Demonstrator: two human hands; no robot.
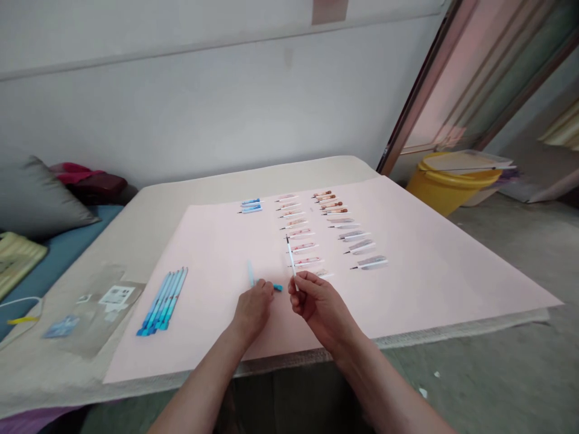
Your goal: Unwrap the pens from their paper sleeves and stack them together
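My right hand [319, 301] pinches a thin white pen refill [291, 256], its dark tip pointing up and away from me. Beside it, low over the pink sheet, my left hand [253, 308] has its fingers closed around blue pen parts. A pale blue piece [250, 274] sticks up past the fingers, blurred, and a darker blue end [277, 288] shows on the right; whether they join is hidden. Just beyond my hands lies a column of refills paired with patterned pen barrels [303, 246]. Several whole blue pens [165, 298] lie side by side at left.
The pink sheet [217, 241] covers much of the table. Farther back are blue sets [251, 209], brown-ended sets [332, 206] and greyish sets [368, 262]. Clear plastic bags [102, 313] lie at left. A yellow bucket [447, 187] stands beyond the table's right side.
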